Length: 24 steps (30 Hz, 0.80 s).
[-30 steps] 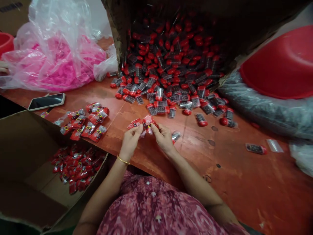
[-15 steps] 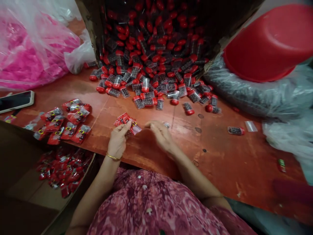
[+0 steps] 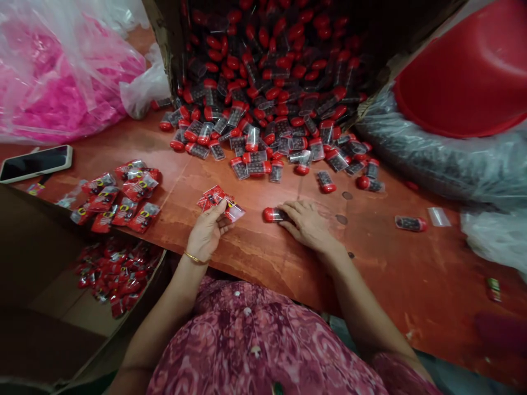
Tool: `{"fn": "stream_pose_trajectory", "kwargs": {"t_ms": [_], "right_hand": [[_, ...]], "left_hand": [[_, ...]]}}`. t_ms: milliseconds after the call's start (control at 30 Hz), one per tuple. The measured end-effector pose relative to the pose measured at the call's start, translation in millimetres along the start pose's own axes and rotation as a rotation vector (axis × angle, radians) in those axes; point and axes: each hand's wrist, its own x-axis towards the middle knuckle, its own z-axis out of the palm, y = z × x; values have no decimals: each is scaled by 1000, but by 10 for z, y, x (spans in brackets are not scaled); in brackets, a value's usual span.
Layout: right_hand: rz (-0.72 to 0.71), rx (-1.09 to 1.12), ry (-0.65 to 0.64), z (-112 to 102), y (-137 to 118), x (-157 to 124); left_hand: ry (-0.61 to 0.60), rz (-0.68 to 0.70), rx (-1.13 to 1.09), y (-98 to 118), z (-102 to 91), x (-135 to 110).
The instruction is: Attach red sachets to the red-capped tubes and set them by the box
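My left hand [image 3: 207, 229] pinches several red printed plastic sleeves [image 3: 214, 197] with clear parts, just above the table. My right hand [image 3: 307, 224] lies low over the table with its fingers closed on the dark end of a small clear tube with a red cap [image 3: 272, 215]. The cap points left, toward the sleeves; the tube's other end is hidden under my fingers. To the left lies a group of red-wrapped tubes [image 3: 123, 206]. A heap of red-capped tubes with dark contents [image 3: 255, 164] spreads out of a dark box ahead.
At the left are a phone [image 3: 37, 163] and a bag of pink pieces [image 3: 61, 88]. An open carton [image 3: 160, 269] with wrapped tubes stands below the table edge. A red tub [image 3: 465, 71] rests on a filled plastic bag [image 3: 415, 153]. A lone tube [image 3: 410, 223] lies at right.
My right hand has moved right, away from the left hand, and down onto a red-capped tube on the table. My left hand keeps hold of the sleeves. The view has shifted slightly.
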Motion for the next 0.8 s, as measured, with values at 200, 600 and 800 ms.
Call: {"fn": "stream_pose_trajectory", "kwargs": {"t_ms": [200, 600, 800], "right_hand": [[18, 207, 100, 84, -91, -46], [-112, 425, 381, 7, -476, -52], [-102, 507, 333, -10, -564, -20]], "left_hand": [[-4, 5, 5, -10, 22, -12], [-25, 18, -4, -70, -5, 28], [-65, 46, 13, -95, 13, 2]]}}
